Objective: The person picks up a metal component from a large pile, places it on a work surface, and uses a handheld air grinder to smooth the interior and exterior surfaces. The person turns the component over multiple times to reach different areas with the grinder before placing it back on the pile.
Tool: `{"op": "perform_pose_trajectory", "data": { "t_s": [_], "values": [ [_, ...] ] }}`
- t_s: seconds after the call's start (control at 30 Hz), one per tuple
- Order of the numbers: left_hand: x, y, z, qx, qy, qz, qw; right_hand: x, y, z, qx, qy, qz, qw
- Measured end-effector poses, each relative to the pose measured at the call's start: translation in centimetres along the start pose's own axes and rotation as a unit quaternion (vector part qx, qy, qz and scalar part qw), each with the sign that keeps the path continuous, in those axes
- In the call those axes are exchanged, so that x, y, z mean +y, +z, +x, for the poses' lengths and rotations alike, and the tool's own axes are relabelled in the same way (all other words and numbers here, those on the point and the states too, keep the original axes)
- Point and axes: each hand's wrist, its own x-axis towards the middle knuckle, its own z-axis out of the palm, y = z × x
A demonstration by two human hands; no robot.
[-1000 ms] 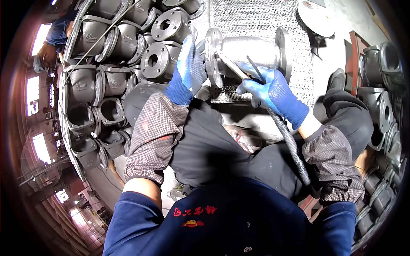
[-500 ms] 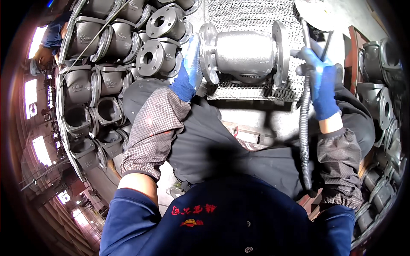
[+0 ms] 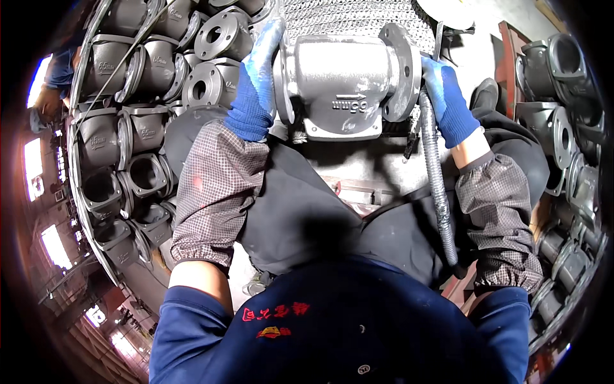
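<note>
A grey cast-metal valve body [image 3: 339, 70] with round end flanges lies crosswise in front of me, raised markings on its side. Its square flange points down toward my lap. My left hand [image 3: 261, 70] presses along the outer face of the left flange, fingers pointing up and away. My right hand [image 3: 442, 96] is closed at the edge of the right flange, its fingertips partly hidden. Both hands wear blue gloves. Beside the right hand a ribbed grey hose [image 3: 435, 173] runs down over my thigh; what its upper end joins is hidden.
Under the valve body is a ridged metal mesh surface [image 3: 345, 18]. Similar castings [image 3: 146, 131] are stacked in rows at the left, with more castings [image 3: 543, 131] at the right beside a reddish frame [image 3: 508, 57]. A white round disc [image 3: 451, 11] is at the far right. Another person [image 3: 57, 77] appears at the far left.
The valve body has turned about its long axis, bringing the markings and square flange into view. My right hand has moved left onto the right flange. The whole view has shifted slightly.
</note>
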Motion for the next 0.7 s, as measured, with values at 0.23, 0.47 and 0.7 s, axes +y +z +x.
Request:
{"op": "perform_pose_trajectory", "data": {
  "t_s": [0.23, 0.47, 0.7],
  "values": [
    [2.5, 0.0, 2.1, 0.047, -0.365, -0.44, 0.819, 0.6, -0.5, 1.5, -0.083, -0.097, -0.168, 0.977],
    [1.1, -0.5, 2.0, 0.088, -0.327, -0.39, 0.856, 0.8, 1.5, 2.0, -0.033, -0.079, -0.084, 0.993],
    [-0.7, -0.8, 1.9, 0.051, -0.325, -0.434, 0.839, 1.4, 2.2, 2.3, -0.018, -0.054, 0.008, 0.998]
  ]
}}
